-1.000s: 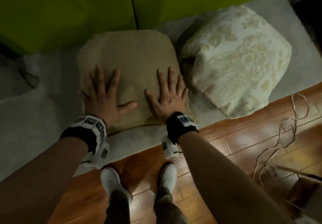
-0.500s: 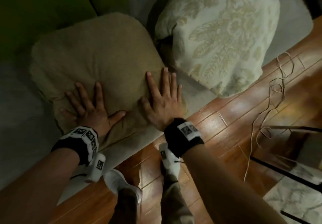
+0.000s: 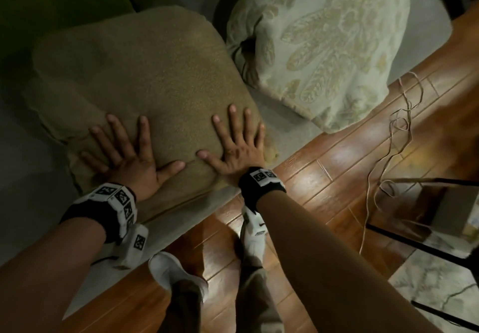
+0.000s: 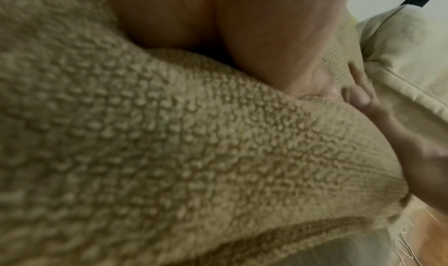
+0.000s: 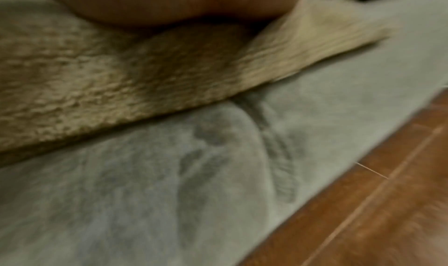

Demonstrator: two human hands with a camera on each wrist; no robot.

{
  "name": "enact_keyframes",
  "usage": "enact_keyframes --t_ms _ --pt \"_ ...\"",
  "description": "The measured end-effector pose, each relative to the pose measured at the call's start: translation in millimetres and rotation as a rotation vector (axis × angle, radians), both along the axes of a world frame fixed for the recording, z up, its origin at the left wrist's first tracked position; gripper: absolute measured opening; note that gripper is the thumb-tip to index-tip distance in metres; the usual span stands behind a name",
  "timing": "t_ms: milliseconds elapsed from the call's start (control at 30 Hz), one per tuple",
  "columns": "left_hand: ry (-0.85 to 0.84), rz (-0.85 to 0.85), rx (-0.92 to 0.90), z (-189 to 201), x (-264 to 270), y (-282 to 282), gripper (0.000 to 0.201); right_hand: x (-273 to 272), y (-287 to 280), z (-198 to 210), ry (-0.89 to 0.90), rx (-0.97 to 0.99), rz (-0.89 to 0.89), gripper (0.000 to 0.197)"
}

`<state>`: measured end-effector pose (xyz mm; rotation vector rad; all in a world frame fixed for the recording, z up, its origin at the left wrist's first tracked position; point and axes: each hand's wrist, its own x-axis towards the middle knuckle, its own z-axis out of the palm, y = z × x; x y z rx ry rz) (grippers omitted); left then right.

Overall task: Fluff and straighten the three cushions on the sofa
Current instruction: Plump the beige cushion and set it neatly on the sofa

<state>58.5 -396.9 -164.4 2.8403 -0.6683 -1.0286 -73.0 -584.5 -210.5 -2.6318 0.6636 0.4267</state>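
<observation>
My left hand (image 3: pixel 129 164) lies flat on the tan cushion (image 3: pixel 145 78), its grip wide, fingers spread and straight, palm pressed into the nubbly fabric near the cushion's front left part. My right hand (image 3: pixel 237 146) is flat as well, grip wide and holding nothing, fingers fanned over the cushion's front right corner with the thumb pointing toward my left thumb; the two thumbs are near each other but apart. In the left wrist view the heel of my palm sinks into the tan cushion (image 4: pixel 194 155) and the thumb of my other hand shows at the right. The tan cushion rests on the grey sofa seat (image 5: pixel 169 193), its front edge just inside the seat's front edge. Just beside it on my right sits the cream patterned cushion (image 3: pixel 324 47), plump, touching or nearly touching the tan one at their near corners. Behind both rises the green sofa back (image 3: pixel 51 1). My white shoes (image 3: pixel 173 273) stand on the wooden floor (image 3: pixel 337 177), where a thin loose cord (image 3: pixel 404 125) lies in loops off to my right.
</observation>
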Motion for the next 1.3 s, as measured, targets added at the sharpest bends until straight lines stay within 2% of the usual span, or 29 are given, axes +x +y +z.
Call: enact_keyframes --t_ms 100,200,267,333,367,433,533,633,700,767,833,900,933,967,1033,1067,1200,1233,1300 --pt "0.000 -0.012 0.028 9.2 -4.4 0.9 0.119 -22.4 -15.2 13.7 0.150 0.108 -0.018 0.080" --pt "-0.008 0.023 -0.026 18.8 -11.0 3.0 0.120 -26.8 -19.3 51.7 0.167 0.152 -0.004 0.077" --pt "-0.041 0.052 -0.078 18.9 -12.7 7.2 0.120 -19.7 -1.6 80.5 -0.017 0.058 -0.014 0.076" --pt "-0.110 0.064 -0.142 18.6 -17.6 14.5 0.117 -6.1 25.7 97.2 -0.255 0.002 0.083 0.072" --pt "-0.144 0.059 -0.181 16.9 -21.6 21.4 0.115 1.7 37.4 96.7 -0.307 -0.025 0.191 0.068" --pt "-0.184 0.024 -0.235 8.7 -31.7 42.3 0.109 15.4 44.2 82.1 -0.269 -0.067 0.341 0.065" --pt "-0.188 -0.101 -0.180 -14.1 -37.4 74.7 0.102 18.8 24.5 41.8 -0.182 -0.083 0.320 0.068" --pt "-0.229 -0.158 -0.166 -33.8 -24.9 79.6 0.096 16.9 7.1 12.4 -0.118 -0.086 0.295 0.070" --pt "-0.233 -0.146 -0.169 -31.8 -17.1 69.5 0.094 27.3 3.6 18.2 -0.066 -0.062 0.279 0.069" --pt "-0.249 -0.121 -0.196 -18.4 -18.5 67.1 0.094 30.0 6.7 42.2 -0.074 -0.051 0.255 0.069" --pt "-0.298 -0.091 -0.305 3.1 -21.2 73.3 0.091 24.8 13.0 69.5 -0.172 -0.042 0.166 0.065" --pt "-0.371 0.017 -0.500 27.8 -26.2 80.0 0.082 14.7 27.7 94.1 -0.396 -0.034 0.086 0.059" --pt "-0.409 0.128 -0.591 36.7 -29.9 82.4 0.078 12.1 39.7 103.1 -0.500 -0.038 0.148 0.058" --pt "-0.412 0.250 -0.642 39.5 -32.9 85.5 0.078 12.9 54.1 107.7 -0.551 -0.048 0.287 0.059" --pt "-0.320 0.430 -0.641 35.4 -38.4 95.8 0.087 22.4 84.3 105.5 -0.475 -0.089 0.600 0.063" --pt "-0.245 0.451 -0.628 26.4 -41.0 103.3 0.090 28.0 94.9 99.6 -0.379 -0.116 0.674 0.065" --pt "-0.032 0.476 -0.481 5.2 -48.0 133.9 0.098 44.4 92.9 45.6 0.111 -0.186 0.685 0.084" --pt "0.030 0.521 -0.431 2.8 -49.2 142.8 0.089 49.3 88.4 36.2 0.192 -0.172 0.686 0.088" --pt "0.113 0.530 -0.321 -0.3 -49.4 157.5 0.059 61.7 83.0 34.9 0.263 -0.152 0.683 0.094"
